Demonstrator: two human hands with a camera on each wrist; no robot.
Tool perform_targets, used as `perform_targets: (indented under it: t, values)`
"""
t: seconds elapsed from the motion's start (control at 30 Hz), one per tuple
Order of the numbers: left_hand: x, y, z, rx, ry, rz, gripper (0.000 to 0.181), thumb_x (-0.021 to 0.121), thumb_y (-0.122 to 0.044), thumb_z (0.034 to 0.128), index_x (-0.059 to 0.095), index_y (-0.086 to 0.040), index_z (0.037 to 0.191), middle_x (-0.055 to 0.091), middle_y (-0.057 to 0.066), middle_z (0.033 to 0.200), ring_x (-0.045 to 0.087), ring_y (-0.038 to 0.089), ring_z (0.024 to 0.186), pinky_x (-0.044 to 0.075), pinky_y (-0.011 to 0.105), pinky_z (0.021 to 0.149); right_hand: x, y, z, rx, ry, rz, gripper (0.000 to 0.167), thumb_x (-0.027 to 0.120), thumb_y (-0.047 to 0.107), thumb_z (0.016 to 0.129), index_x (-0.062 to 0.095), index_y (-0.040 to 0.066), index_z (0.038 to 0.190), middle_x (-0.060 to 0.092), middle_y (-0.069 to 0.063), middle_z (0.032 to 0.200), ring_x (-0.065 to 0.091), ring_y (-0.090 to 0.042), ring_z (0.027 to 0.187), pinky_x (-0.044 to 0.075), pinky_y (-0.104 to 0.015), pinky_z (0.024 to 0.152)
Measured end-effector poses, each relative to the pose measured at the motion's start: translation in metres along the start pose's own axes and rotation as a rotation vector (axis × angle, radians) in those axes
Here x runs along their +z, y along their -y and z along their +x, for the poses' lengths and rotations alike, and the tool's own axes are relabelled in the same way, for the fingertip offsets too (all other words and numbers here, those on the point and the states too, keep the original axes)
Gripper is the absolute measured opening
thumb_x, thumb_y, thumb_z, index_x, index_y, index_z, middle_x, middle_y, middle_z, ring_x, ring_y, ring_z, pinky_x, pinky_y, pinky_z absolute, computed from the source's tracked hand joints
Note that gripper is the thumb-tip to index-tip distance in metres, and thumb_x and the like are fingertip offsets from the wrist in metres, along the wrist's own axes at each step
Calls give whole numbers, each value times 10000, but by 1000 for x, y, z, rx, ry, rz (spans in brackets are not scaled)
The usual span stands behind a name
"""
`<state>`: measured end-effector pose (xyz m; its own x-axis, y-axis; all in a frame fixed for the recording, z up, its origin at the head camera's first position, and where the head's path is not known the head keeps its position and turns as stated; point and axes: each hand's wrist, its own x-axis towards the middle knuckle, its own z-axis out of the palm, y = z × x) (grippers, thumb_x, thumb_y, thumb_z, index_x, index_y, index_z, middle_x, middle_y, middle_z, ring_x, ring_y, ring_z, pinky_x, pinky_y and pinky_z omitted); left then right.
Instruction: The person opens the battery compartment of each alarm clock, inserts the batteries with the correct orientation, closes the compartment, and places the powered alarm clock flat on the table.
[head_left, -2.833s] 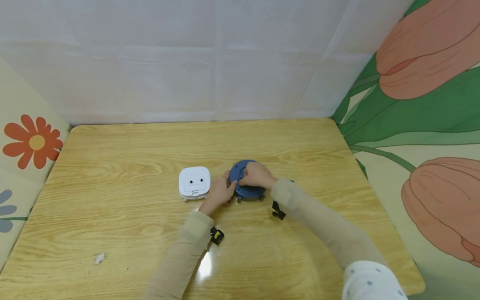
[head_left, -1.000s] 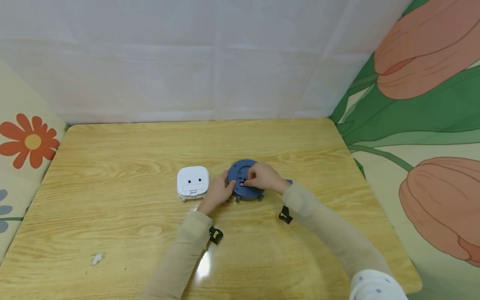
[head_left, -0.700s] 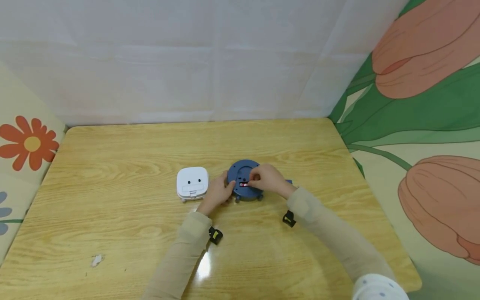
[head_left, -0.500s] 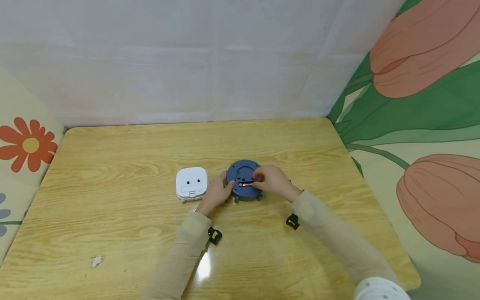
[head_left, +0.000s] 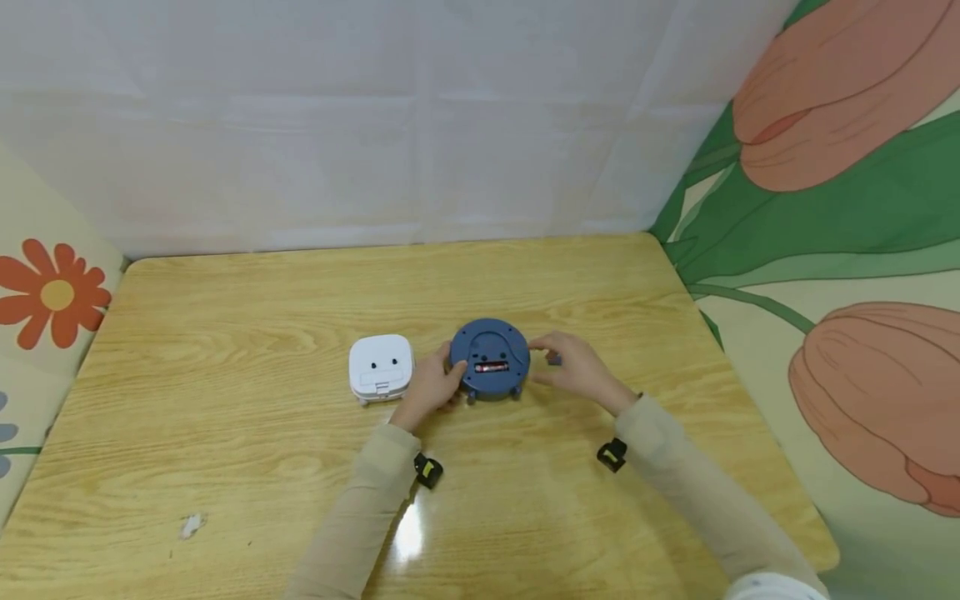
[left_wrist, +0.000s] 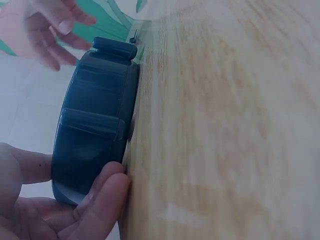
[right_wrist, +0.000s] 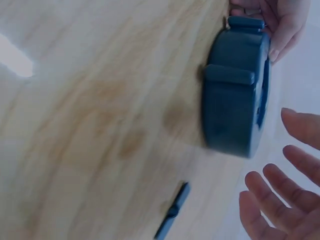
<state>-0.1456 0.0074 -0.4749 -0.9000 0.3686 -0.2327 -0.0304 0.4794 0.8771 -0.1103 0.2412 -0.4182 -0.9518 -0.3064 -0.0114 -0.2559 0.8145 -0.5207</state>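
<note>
A round dark-blue clock (head_left: 489, 337) with two small feet lies back side up on the table. In its uncovered compartment sits a red battery (head_left: 491, 367). My left hand (head_left: 429, 385) grips the clock's left edge, thumb on the upper side and fingers against the rim, as the left wrist view shows on the casing (left_wrist: 90, 95). Just right of the clock, my right hand (head_left: 576, 368) is held with fingers spread and nothing between them. Below that hand lies a small dark-blue battery cover (right_wrist: 173, 212), partly hidden in the head view.
A white square clock (head_left: 381, 363) with two black knobs lies left of my left hand. The wooden table (head_left: 262, 333) meets a white-covered wall (head_left: 300, 150) at the back. Floral panels (head_left: 862, 350) flank both sides.
My right hand has drawn back from the clock's compartment to the right, its fingers spreading. The battery has come into full sight, lying in the compartment. My left hand has stayed on the clock.
</note>
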Motion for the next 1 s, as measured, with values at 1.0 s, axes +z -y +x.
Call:
perform_targets:
  t: [1.0]
  values:
    - [1,2,2,5,-2,-8,471,504,-205,942,367,-65,1370,580,121,621,568,192,438,507,305,377,1,-62,-13,142,-46,-24,301,695,-39,708,620,-92,995,610,-204,924,592,-317,780,522,-426,692]
